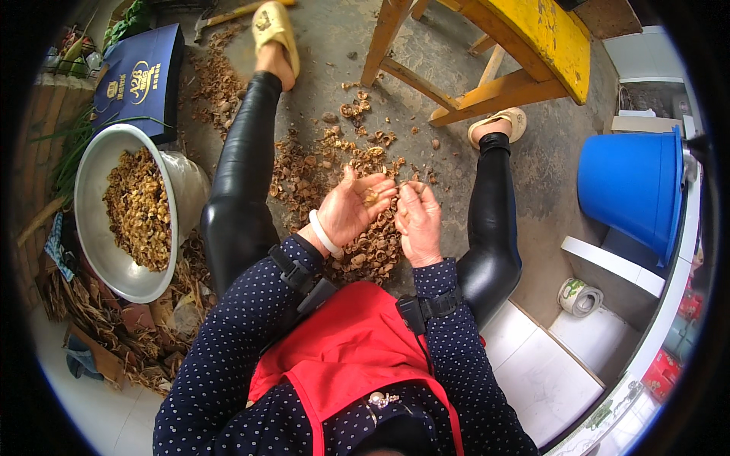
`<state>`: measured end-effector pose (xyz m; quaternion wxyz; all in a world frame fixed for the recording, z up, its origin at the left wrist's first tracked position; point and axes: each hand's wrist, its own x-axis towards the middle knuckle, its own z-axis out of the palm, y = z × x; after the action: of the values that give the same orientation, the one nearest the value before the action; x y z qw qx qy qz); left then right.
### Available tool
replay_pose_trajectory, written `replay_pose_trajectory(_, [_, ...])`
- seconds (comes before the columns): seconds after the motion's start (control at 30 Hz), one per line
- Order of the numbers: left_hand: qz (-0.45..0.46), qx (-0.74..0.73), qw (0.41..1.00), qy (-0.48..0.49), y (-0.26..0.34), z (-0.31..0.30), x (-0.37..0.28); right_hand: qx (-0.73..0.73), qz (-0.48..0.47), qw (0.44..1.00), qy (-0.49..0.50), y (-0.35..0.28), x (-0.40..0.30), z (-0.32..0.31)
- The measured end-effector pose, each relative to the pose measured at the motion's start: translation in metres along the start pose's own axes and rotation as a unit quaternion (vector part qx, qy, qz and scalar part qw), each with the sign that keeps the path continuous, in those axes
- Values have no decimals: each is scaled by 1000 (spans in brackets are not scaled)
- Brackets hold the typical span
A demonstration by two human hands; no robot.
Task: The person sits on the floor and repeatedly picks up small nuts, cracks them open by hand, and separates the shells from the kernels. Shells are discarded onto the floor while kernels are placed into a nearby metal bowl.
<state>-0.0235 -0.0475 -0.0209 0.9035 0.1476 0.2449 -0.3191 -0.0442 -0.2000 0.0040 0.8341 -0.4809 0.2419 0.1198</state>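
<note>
My left hand (pixel 352 208), with a white bangle at its wrist, is held palm up over a heap of cracked walnut shells (pixel 370 251). A pale piece of walnut kernel (pixel 371 197) lies on its fingers. Close on the right, my right hand (pixel 419 219) has its thumb and forefinger pinched together near the left fingertips, on a small dark bit too small to name. At the left a wide metal basin (pixel 85 211) holds a pile of walnut kernels (pixel 140 211).
A yellow wooden stool (pixel 513 91) stands ahead at the right, a blue plastic bucket (pixel 627 191) beyond it. A hammer (pixel 231 16) lies by the left foot. A dark blue paper bag (pixel 137 80) is behind the basin. More shells (pixel 219 85) litter the concrete floor.
</note>
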Motion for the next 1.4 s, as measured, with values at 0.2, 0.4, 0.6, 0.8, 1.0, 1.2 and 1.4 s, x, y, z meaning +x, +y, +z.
replay_pose_trajectory(0.2, [213, -151, 959, -114, 81, -2, -67, 98, 137, 985, 20, 1, 7, -16])
replay_pose_trajectory(0.4, [407, -175, 882, -159, 191, -21, -224, 163, 150, 973, -58, 7, 3, -18])
replay_pose_trajectory(0.6, [329, 161, 929, 50, 107, 21, -156, 136, 138, 973, -129, 3, -8, -3])
replay_pose_trajectory(0.8, [174, 502, 845, 55, -12, 36, -41, 130, 128, 980, -80, 4, -10, 1])
replay_pose_trajectory(1.0, [-4, 178, 983, 52, -23, -1, -4, -67, -8, 998, -14, 19, -14, 12])
replay_pose_trajectory(1.2, [-82, -58, 995, -29, -22, -8, 2, -448, -371, 813, 15, 26, -14, 24])
replay_pose_trajectory(1.4, [7, 20, 998, 56, -19, -5, 1, -280, -298, 913, 5, 24, -9, 25])
